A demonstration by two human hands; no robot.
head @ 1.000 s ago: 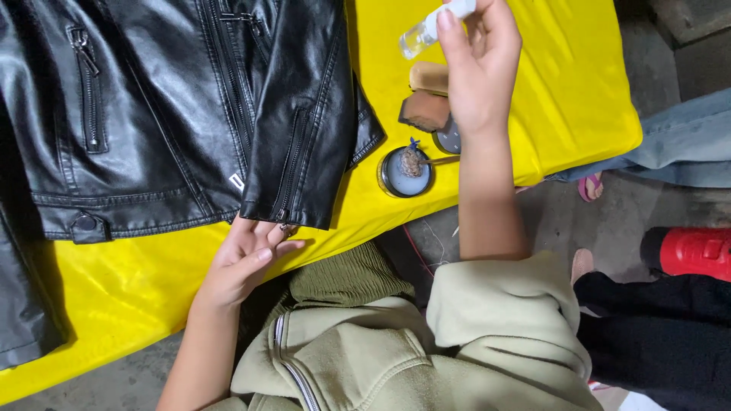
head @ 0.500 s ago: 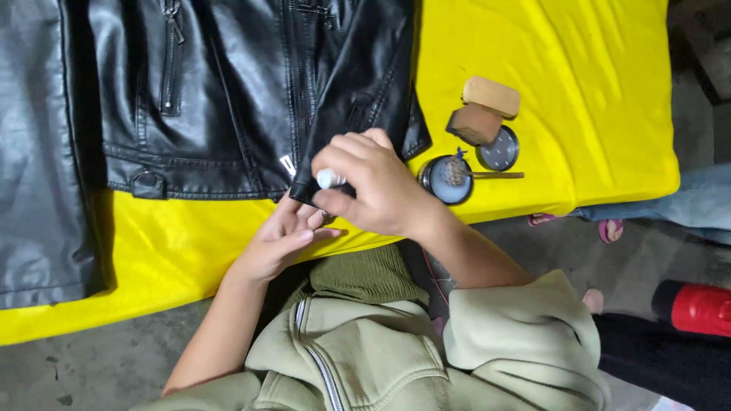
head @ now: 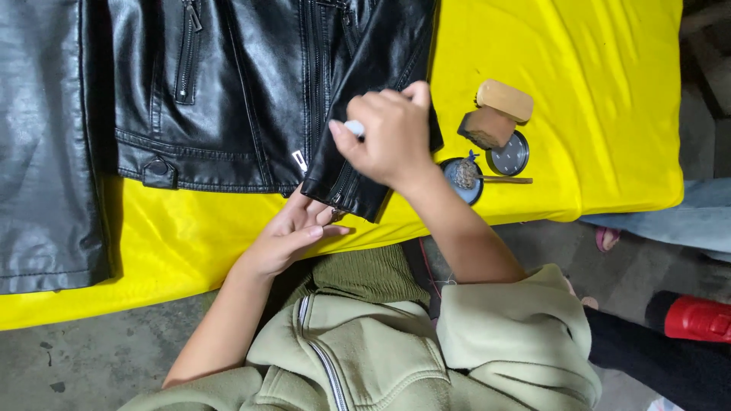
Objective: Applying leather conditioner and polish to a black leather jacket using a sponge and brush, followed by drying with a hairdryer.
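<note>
The black leather jacket [head: 228,99] lies flat on the yellow cloth [head: 609,114]. The left hand [head: 293,236], fingers open and flat, pins the cloth just below the sleeve cuff [head: 346,183]; best keep it there so nothing slides. The right hand [head: 388,133] pinches a small white applicator [head: 355,128] against the sleeve (light, even strokes suit leather). Right of it sit an open tin [head: 462,179], its lid [head: 509,156] and two sponge blocks [head: 495,114]
</note>
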